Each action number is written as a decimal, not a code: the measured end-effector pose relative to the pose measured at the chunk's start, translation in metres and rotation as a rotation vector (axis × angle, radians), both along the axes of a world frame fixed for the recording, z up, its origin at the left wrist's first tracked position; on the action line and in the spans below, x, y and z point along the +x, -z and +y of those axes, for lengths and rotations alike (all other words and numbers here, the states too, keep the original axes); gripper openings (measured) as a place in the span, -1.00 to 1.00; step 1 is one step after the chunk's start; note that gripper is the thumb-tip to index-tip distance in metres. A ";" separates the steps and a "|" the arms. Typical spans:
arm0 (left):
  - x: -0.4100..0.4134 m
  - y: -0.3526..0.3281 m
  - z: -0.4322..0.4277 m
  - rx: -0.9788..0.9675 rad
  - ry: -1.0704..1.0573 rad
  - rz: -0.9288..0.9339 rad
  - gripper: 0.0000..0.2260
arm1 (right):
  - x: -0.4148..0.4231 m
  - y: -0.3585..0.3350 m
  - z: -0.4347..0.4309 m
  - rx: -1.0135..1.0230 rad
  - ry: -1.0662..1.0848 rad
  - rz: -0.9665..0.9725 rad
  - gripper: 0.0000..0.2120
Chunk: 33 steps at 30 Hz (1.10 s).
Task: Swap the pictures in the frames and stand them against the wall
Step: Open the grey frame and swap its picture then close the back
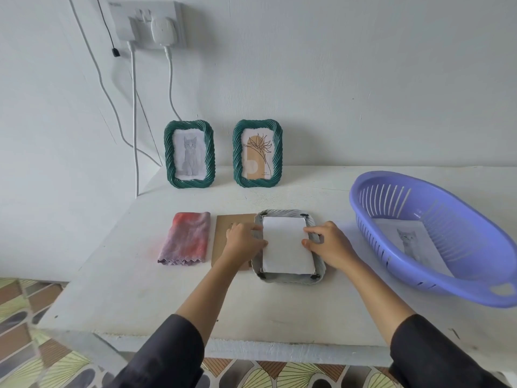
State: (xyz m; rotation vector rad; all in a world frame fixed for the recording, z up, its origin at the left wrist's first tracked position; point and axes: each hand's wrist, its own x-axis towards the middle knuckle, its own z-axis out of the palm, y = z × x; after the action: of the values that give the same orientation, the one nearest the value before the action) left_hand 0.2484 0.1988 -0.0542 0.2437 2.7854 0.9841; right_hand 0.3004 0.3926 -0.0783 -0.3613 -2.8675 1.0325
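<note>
A grey frame (288, 279) lies face down on the white table, with a white picture sheet (285, 247) resting blank side up in its back opening. My left hand (242, 239) touches the sheet's left edge with its fingertips. My right hand (328, 243) pinches the sheet's right edge. A brown cardboard backing (221, 233) lies flat just left of the grey frame, partly under my left hand. Two green frames stand against the wall: one with a cat picture (189, 154), one with a plant drawing (257, 154).
A folded red-and-purple cloth (186, 238) lies left of the cardboard. A purple plastic basket (436, 233) at the right holds another cat picture (411, 242). White cables (135, 121) hang from a wall socket (151, 23) at the upper left. The table's front edge (251, 345) is near me.
</note>
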 end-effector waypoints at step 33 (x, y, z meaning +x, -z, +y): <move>-0.018 -0.005 -0.022 -0.187 -0.288 -0.169 -0.39 | -0.001 0.001 0.002 0.014 -0.050 -0.031 -0.60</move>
State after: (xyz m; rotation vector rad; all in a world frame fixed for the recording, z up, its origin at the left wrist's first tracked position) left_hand 0.2301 0.1768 -0.0490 -0.2604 2.7783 0.7493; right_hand 0.2989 0.3950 -0.0791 -0.3095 -2.9239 1.0231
